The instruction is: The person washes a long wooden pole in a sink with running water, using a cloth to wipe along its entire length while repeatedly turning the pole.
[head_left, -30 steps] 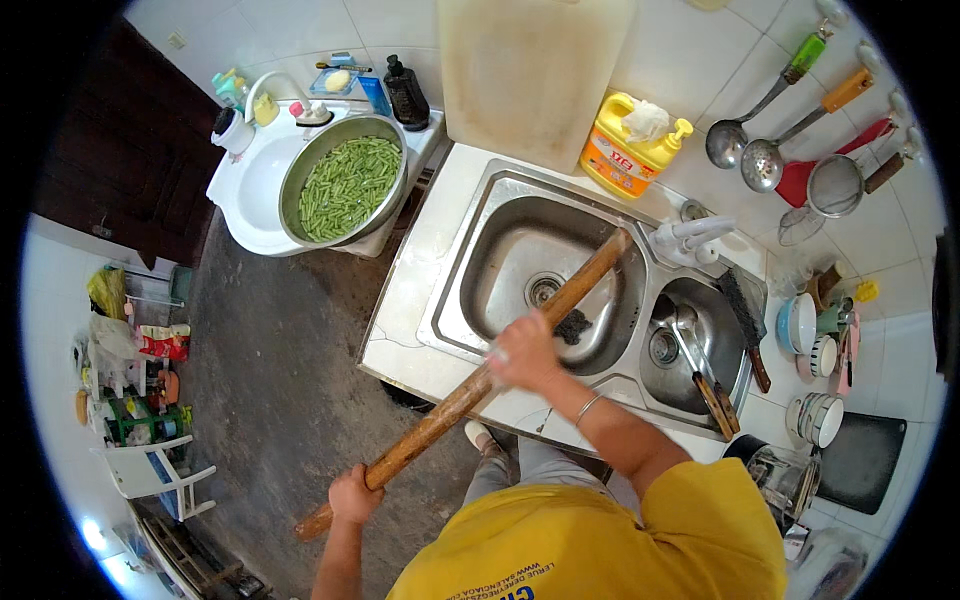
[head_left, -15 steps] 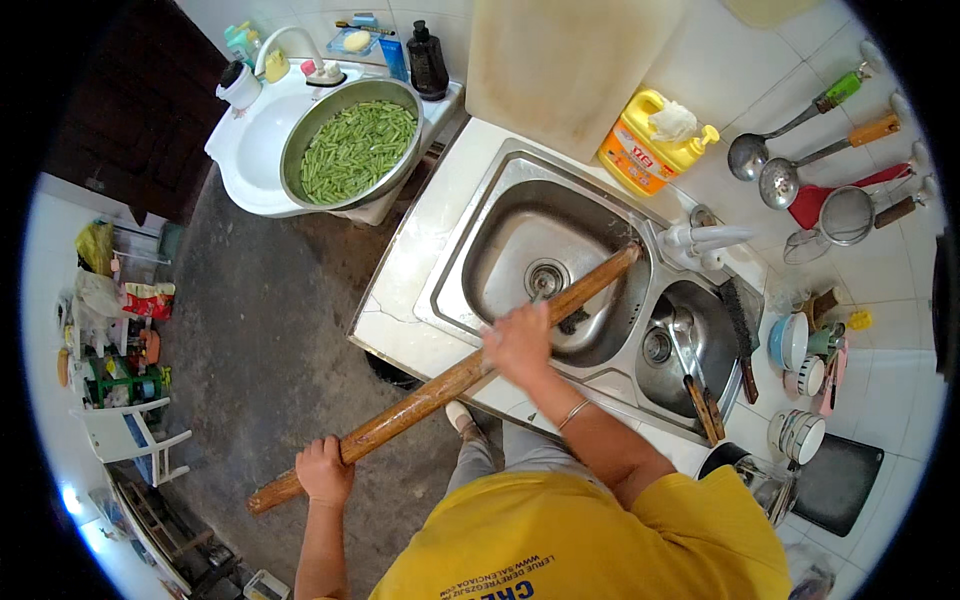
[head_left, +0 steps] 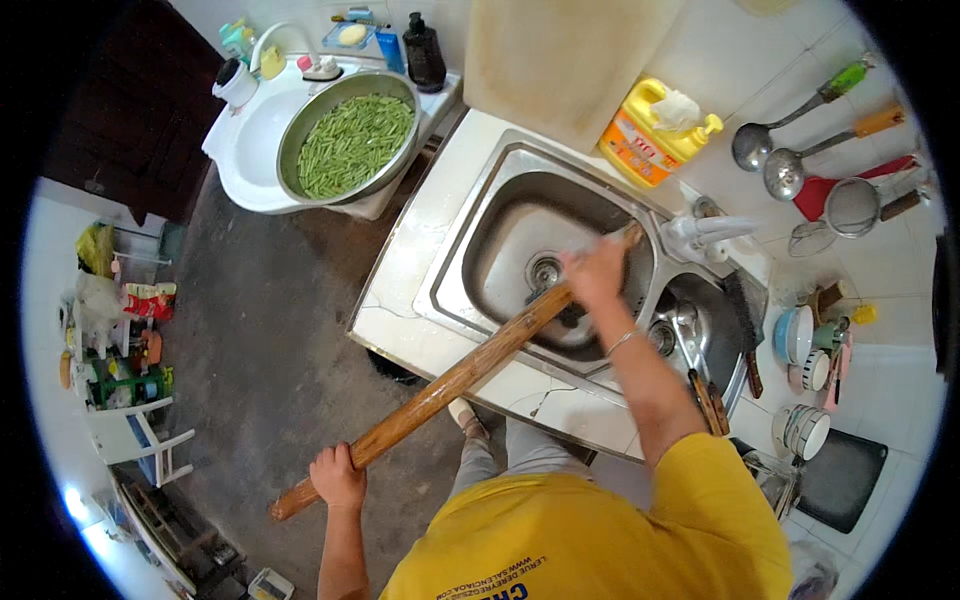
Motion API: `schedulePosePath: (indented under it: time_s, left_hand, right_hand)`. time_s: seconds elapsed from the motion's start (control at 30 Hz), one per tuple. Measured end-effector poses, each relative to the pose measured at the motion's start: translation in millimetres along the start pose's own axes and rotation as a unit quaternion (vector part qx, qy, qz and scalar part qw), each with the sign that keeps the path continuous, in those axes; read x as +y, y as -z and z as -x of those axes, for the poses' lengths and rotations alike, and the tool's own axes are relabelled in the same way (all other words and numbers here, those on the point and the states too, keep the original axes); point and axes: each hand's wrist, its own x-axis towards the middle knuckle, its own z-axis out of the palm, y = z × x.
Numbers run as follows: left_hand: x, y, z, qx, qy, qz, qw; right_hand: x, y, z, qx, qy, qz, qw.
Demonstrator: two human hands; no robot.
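A long, thick wooden rolling pin (head_left: 445, 385) slants across the counter edge. Its far end reaches over the large steel sink bowl (head_left: 490, 225) and its near end hangs over the floor. My left hand (head_left: 338, 475) is wrapped round the pin close to the near end. Over the sink, my right hand (head_left: 596, 275) grips it near the far end, slightly smeared by motion; a bracelet circles that wrist. The wood looks wet. Below the pin, the drain (head_left: 545, 271) shows in the bowl, with dark bits beside it.
A metal basin of cut green beans (head_left: 357, 148) rests on the white washbasin (head_left: 235, 170). Beside the sink stand a yellow jug (head_left: 650, 135) and a faucet (head_left: 705, 235). The small bowl holds long-handled utensils (head_left: 690, 340). Ladles (head_left: 785, 172) hang on the right wall.
My right hand has slid up along the rolling pin toward its far end. The pin's near end and my left hand have shifted slightly to the right.
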Motion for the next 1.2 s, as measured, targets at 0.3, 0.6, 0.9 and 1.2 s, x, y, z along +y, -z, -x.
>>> schedulePosePath:
  time_s: [0.3,0.6,0.9,1.2]
  left_hand:
    - [-6,0,15,-0.190,0.054,0.113,0.974]
    - [-35,-16,-25,-0.372,0.082,0.110,0.918]
    - [-67,24,-36,-0.137,0.019,0.020,0.990]
    - [-51,26,-66,-0.433,0.078,0.196,0.876]
  right_hand:
    - [-66,24,49,0.025,0.116,-0.215,0.969]
    - [79,0,-81,0.118,0.054,-0.167,0.977]
    - [27,-40,-22,0.193,-0.058,-0.181,0.962]
    - [-156,19,108,0.152,0.063,-0.292,0.942]
